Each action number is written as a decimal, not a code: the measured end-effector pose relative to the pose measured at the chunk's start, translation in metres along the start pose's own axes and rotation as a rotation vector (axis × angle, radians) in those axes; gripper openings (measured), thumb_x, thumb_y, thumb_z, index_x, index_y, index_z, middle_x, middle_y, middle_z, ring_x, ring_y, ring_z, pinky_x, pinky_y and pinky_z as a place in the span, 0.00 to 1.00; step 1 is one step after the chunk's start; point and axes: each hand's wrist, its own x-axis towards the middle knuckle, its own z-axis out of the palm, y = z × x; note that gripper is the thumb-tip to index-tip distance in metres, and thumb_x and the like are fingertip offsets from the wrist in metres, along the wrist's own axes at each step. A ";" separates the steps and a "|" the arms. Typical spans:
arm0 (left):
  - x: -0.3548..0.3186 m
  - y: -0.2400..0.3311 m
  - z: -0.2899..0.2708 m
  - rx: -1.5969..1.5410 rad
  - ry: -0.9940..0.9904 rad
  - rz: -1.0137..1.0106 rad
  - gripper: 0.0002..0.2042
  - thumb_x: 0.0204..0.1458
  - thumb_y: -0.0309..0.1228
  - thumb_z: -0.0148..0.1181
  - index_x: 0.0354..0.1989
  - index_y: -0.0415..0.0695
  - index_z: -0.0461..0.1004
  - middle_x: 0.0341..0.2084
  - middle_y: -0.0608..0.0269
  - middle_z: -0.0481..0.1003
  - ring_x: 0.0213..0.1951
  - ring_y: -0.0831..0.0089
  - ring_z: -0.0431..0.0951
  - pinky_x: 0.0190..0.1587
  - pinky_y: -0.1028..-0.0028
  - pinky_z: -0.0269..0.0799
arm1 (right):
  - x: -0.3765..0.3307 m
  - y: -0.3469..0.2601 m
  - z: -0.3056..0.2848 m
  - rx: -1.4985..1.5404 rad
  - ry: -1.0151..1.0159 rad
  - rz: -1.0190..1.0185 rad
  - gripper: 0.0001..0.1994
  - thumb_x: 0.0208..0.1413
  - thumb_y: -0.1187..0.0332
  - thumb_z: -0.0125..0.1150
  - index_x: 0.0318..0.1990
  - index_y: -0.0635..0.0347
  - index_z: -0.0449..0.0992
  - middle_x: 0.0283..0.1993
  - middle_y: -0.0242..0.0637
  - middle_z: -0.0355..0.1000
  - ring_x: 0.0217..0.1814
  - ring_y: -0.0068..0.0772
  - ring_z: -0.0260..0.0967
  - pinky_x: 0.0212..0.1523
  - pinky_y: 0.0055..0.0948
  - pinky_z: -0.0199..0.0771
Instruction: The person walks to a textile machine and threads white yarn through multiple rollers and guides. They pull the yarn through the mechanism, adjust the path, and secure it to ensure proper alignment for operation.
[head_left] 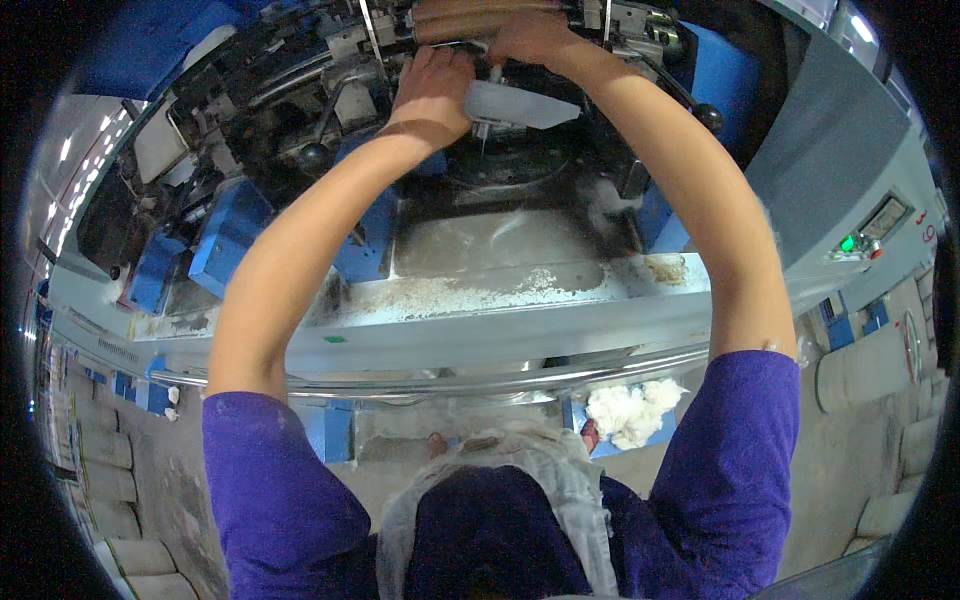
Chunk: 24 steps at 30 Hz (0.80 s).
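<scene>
Both my arms reach forward into a machine. My left hand (437, 88) is at the thin bright edge below a brown roller (465, 18), its fingers bent together and their tips partly hidden. My right hand (532, 42) is just to its right, in front of the same roller, fingers drawn in close to a small pale fitting (495, 73). What either hand grips cannot be made out. Between and below the hands a pale, wedge-shaped plate (522, 104) juts out over a dark round recess (505, 160).
Levers with black knobs (315, 157) stand on both sides of my arms. Blue housings (232, 238) flank the worn metal ledge (500, 285). A chrome rail (480, 383) crosses before my body. White fibre (633, 412) lies low at right; a grey cabinet (850, 150) carries a green light.
</scene>
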 end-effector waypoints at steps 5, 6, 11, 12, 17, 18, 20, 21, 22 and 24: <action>0.030 -0.007 0.013 0.027 0.034 -0.031 0.24 0.38 0.30 0.66 0.47 0.42 0.71 0.47 0.52 0.70 0.55 0.53 0.66 0.54 0.54 0.66 | 0.000 -0.029 -0.009 -0.282 -0.385 1.038 0.18 0.53 0.55 0.57 0.49 0.49 0.77 0.54 0.38 0.71 0.56 0.42 0.69 0.53 0.42 0.70; 0.033 -0.009 0.017 0.042 0.050 -0.041 0.24 0.37 0.31 0.66 0.47 0.42 0.71 0.47 0.52 0.71 0.55 0.53 0.66 0.54 0.53 0.66 | 0.002 -0.035 -0.019 -0.259 -0.528 1.011 0.18 0.56 0.57 0.54 0.49 0.57 0.75 0.52 0.44 0.71 0.56 0.44 0.69 0.55 0.43 0.69; 0.044 -0.021 0.028 -0.057 0.107 -0.100 0.22 0.42 0.36 0.64 0.47 0.43 0.73 0.51 0.50 0.70 0.55 0.51 0.67 0.54 0.49 0.66 | -0.002 -0.073 -0.057 -0.213 -0.262 1.077 0.23 0.52 0.46 0.55 0.47 0.53 0.77 0.53 0.41 0.71 0.56 0.44 0.69 0.54 0.44 0.69; 0.047 -0.024 0.028 -0.058 0.084 -0.132 0.21 0.43 0.37 0.63 0.47 0.44 0.74 0.51 0.50 0.70 0.54 0.51 0.68 0.53 0.50 0.67 | -0.010 -0.079 -0.056 -0.226 -0.322 1.112 0.23 0.52 0.45 0.55 0.44 0.52 0.78 0.51 0.42 0.72 0.54 0.45 0.70 0.54 0.43 0.69; 0.064 -0.035 0.028 -0.118 0.056 -0.111 0.19 0.44 0.38 0.62 0.45 0.45 0.77 0.48 0.49 0.72 0.52 0.50 0.70 0.52 0.49 0.68 | -0.055 -0.095 -0.005 0.071 -0.388 1.159 0.20 0.52 0.46 0.57 0.40 0.51 0.81 0.44 0.45 0.75 0.48 0.52 0.71 0.49 0.41 0.70; 0.066 -0.036 0.030 -0.147 0.057 -0.120 0.19 0.43 0.38 0.62 0.44 0.45 0.77 0.47 0.49 0.73 0.52 0.50 0.70 0.52 0.49 0.67 | -0.061 -0.097 0.005 0.048 -0.291 1.198 0.19 0.52 0.48 0.58 0.39 0.53 0.80 0.43 0.45 0.75 0.45 0.54 0.71 0.47 0.41 0.69; 0.067 -0.036 0.035 -0.174 0.110 -0.128 0.18 0.42 0.37 0.62 0.44 0.45 0.78 0.46 0.48 0.74 0.51 0.50 0.71 0.52 0.49 0.67 | -0.074 -0.107 0.009 0.070 -0.181 1.150 0.19 0.51 0.49 0.60 0.38 0.56 0.80 0.39 0.44 0.77 0.38 0.45 0.74 0.42 0.37 0.72; 0.066 -0.035 0.038 -0.171 0.161 -0.126 0.19 0.42 0.36 0.62 0.44 0.45 0.78 0.46 0.48 0.74 0.51 0.51 0.71 0.52 0.50 0.67 | -0.077 -0.113 0.003 0.213 -0.310 1.213 0.19 0.51 0.50 0.60 0.38 0.56 0.80 0.37 0.42 0.77 0.35 0.40 0.74 0.38 0.35 0.72; 0.065 -0.035 0.041 -0.170 0.209 -0.128 0.19 0.41 0.36 0.62 0.44 0.45 0.77 0.46 0.47 0.74 0.52 0.51 0.71 0.52 0.51 0.67 | -0.081 -0.123 -0.005 0.345 -0.381 1.246 0.19 0.51 0.50 0.60 0.38 0.56 0.80 0.36 0.40 0.77 0.33 0.36 0.73 0.35 0.33 0.73; 0.062 -0.035 0.046 -0.214 0.278 -0.081 0.19 0.39 0.33 0.63 0.43 0.43 0.77 0.44 0.47 0.74 0.50 0.50 0.71 0.52 0.53 0.68 | -0.081 -0.139 -0.028 0.471 -0.621 1.250 0.19 0.51 0.51 0.61 0.39 0.57 0.80 0.34 0.38 0.76 0.28 0.28 0.72 0.28 0.29 0.72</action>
